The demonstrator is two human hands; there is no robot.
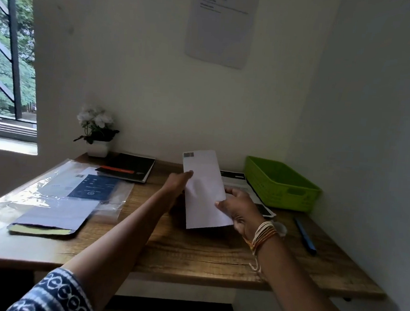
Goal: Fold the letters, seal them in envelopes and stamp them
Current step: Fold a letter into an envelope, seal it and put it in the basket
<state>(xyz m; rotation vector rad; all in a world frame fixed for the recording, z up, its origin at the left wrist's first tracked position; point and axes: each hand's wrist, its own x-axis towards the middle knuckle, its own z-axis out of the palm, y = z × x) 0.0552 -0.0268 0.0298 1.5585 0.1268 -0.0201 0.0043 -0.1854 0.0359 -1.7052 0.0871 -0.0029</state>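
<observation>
Holding the white envelope [205, 189] upright above the wooden desk [191, 250], my left hand [177, 184] pinched its left edge and my right hand [240, 207] gripped its right edge; it hid papers [236, 182] beside the green basket [280, 183], a blue pen [305, 235] nearby.

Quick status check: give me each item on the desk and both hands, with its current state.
White envelope: held up off the desk, stamp at top.
Left hand: gripping envelope's left edge.
Right hand: gripping envelope's right edge.
Green basket: upright; contents not visible.
Blue pen: lying flat.
Black notebook: closed.
</observation>
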